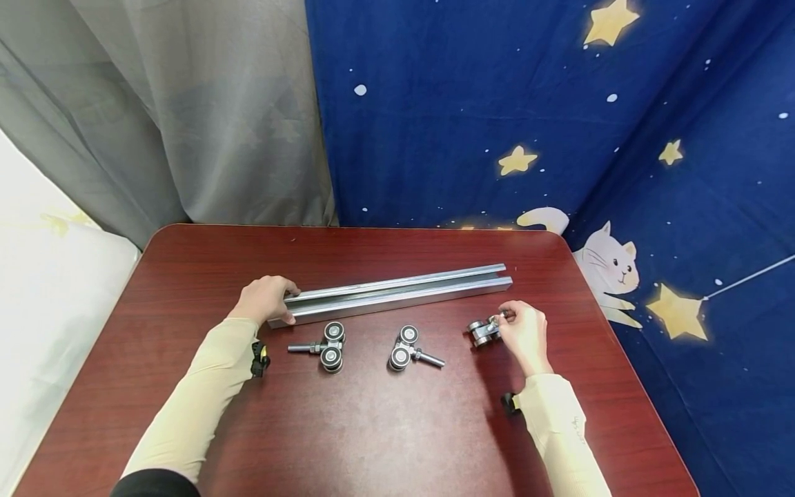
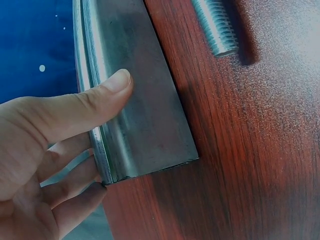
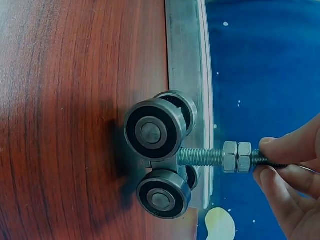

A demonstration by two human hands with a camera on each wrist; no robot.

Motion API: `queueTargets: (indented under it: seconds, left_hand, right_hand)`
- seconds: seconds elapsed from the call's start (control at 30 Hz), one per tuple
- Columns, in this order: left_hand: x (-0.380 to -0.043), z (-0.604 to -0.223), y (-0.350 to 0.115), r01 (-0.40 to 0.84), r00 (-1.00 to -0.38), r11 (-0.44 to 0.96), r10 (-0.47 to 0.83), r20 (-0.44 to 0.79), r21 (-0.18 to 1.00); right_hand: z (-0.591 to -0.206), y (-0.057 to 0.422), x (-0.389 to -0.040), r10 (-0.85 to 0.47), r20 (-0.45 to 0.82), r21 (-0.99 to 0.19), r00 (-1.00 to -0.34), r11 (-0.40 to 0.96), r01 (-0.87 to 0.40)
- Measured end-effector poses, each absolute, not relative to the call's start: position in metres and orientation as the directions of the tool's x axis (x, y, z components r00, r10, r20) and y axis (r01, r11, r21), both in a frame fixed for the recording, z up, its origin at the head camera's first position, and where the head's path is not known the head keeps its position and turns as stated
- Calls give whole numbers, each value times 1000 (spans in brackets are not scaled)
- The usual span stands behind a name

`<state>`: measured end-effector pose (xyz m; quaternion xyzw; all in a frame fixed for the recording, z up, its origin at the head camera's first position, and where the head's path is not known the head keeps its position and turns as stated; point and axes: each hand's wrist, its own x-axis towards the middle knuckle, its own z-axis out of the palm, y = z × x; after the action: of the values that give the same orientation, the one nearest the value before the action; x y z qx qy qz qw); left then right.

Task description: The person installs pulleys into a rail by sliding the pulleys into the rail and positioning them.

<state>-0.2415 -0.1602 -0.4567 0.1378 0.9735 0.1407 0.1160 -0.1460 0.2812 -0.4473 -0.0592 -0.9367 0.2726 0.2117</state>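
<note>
I observe one hand at each end of the work. The rail [image 1: 397, 302] lies on the table [image 1: 373, 428] at a slant, slot [image 1: 478, 278] upward. The left hand [image 1: 263, 300] grips its left end: thumb on the near face, fingers around the far side. The right hand [image 1: 524, 335] pinches the far end of a bolt [image 3: 200, 156] between thumb and fingertips. Two nuts [image 3: 237, 156] sit on this bolt; the held trolley [image 1: 483, 332] is at its other end, near the rail's right end and in front of it, apart from the left hand. I cannot tell whether its wheels [image 3: 162, 195] touch the table.

Two loose trolleys lie in front of the rail: the left trolley [image 1: 334, 345], bolt pointing left, and the middle trolley [image 1: 404, 347], bolt pointing right.

I judge the step in hand to be positioning the held trolley with the rail steadied. No trolley is visible in the slot. In my judgement, the next move calls for a firm left grip, bolt turned upright, and wheels squared to the rail's right end. A tilted wheel pair could catch on the rim.
</note>
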Motion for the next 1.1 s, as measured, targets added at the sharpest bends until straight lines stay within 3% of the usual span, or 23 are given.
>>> queueTargets:
  seconds: [1.1]
  left_hand:
    - [-240,-456,-160,221,-936,925,291,-201,310]
  right_hand:
    - [-464,283,-142,277,338,-603,-899,798,19]
